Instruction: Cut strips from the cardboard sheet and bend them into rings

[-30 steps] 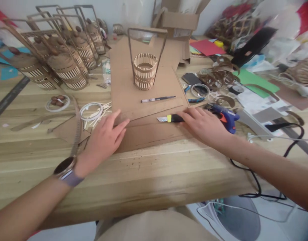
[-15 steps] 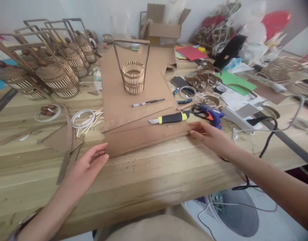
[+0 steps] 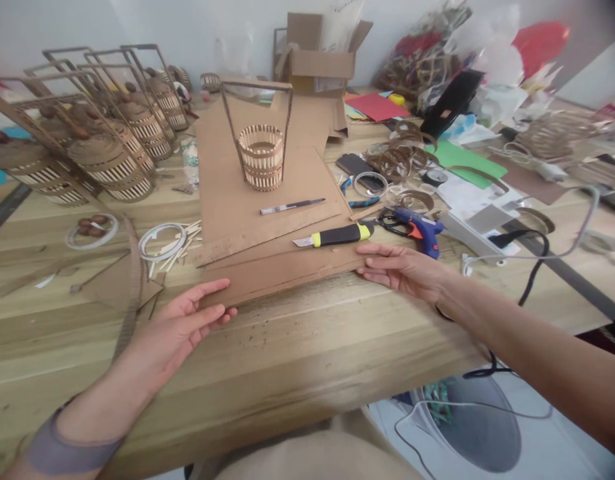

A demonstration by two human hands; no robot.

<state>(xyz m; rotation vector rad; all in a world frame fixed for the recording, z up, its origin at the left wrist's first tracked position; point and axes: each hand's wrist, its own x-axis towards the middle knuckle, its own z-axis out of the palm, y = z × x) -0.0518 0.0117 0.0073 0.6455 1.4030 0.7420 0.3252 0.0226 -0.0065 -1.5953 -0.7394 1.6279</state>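
A flat brown cardboard piece with a pencilled line lies along the table in front of me. My left hand grips its near left corner, some fingertips showing below the edge. At the opposite end, my right hand pinches the cardboard with the thumb on top and fingers beneath. On the cardboard rests a yellow-and-black utility knife, its blade out and pointing left. A pen lies behind it on a larger cardboard sheet, where a small slatted bucket with a tall handle stands.
Several lidded slatted buckets crowd the back left. White rings and thin sticks lie at left. To the right are a blue glue gun, a power strip with cables, and coiled brown strips. A bin stands below the table.
My left hand has moved right onto the cardboard's corner. My right hand has shifted slightly left, its fingers now under the edge. The camera view has moved a little.
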